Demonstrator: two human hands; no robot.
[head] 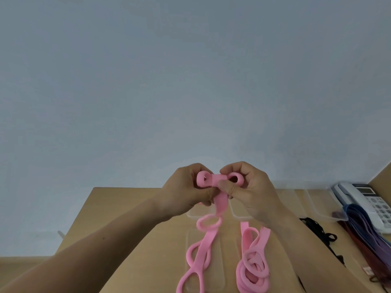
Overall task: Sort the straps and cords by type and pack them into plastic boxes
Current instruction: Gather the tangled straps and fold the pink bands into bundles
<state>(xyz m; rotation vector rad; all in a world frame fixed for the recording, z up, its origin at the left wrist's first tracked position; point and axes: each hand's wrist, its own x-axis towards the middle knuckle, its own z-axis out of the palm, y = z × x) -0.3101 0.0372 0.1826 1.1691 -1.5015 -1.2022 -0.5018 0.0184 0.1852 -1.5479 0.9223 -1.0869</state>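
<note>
Gripped pink strap (221,200) in left hand (186,192) and right hand (252,191), fingers curled tight round its top loops, above table (131,218) | hung down onto clear lid (218,268) | counted two pink straps, second pink strap (254,267) beside lid | clear boxes (321,208) behind, insides unclear | phone (372,204) writing too small

Pinching a pink looped elastic strap (221,201) aloft in the fingers (227,188), trailing its tail down onto the surface (131,229); leaving a second pink strap (251,271) lying coiled just right, before clear plastic boxes (321,206).
</note>
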